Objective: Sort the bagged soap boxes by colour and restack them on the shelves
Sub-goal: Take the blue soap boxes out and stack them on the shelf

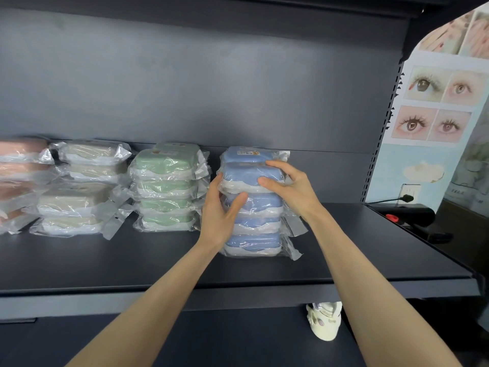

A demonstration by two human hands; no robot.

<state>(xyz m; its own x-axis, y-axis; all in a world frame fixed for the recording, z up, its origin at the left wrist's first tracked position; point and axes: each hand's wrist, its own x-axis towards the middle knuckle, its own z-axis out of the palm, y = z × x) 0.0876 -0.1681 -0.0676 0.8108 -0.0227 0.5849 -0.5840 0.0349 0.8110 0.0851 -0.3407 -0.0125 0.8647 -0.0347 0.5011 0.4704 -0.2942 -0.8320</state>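
Soap boxes stood sorted by colour on the dark, matt metal shelf [132, 260], in four stacks ranged along its back edge, so most of the sorting looked done. The pink stack [18, 178] sat at the left edge, blurred and partly cut off. Next came the beige stack [79, 186], loose and askew, which probably still wanted squaring. The green stack [166, 189] was tidier. The blue stack [254, 223], the one nearest the right edge, seemed to be getting its final alignment. Each box was a rounded rectangle with a coloured lid over a pale base, sealed in a clear, crinkled, glossy bag with flaps sticking out sideways. The left grip [225, 213] wrapped the blue stack's left side, thumb across the front. The right grip [291, 186] pinched an upper box between finger and thumb. A small label [250, 152] marked the top box.
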